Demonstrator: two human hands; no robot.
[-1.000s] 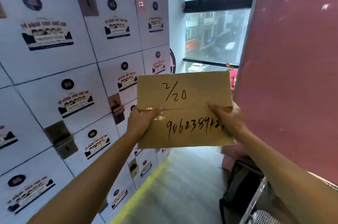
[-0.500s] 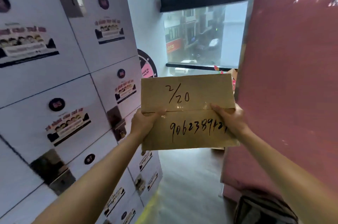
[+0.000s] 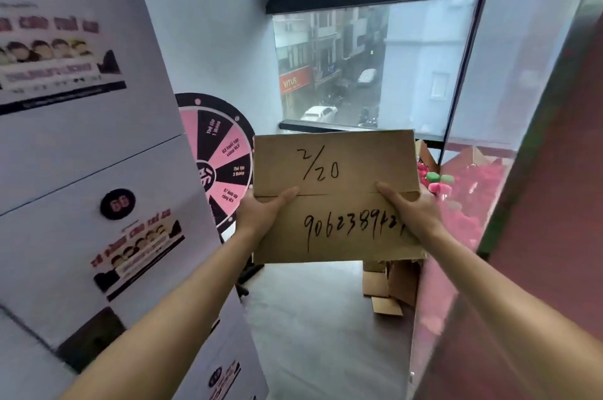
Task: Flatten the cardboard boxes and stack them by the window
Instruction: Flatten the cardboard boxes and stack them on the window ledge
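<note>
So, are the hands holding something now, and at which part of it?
Yes. Both hands hold one flattened cardboard box: the left hand grips its left edge and the right hand its right edge, thumbs on the written front.

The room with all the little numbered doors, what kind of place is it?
Probably a locker corridor in a gym or club: numbered lockers on the left, a prize wheel, and a window high over a street.

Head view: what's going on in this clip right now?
A person holds a flattened cardboard box in front of them, left hand and right hand each gripping a side edge with the thumb on its face. Ahead is the window, with more cardboard on the floor beneath it. The box is not yet set down.
</note>
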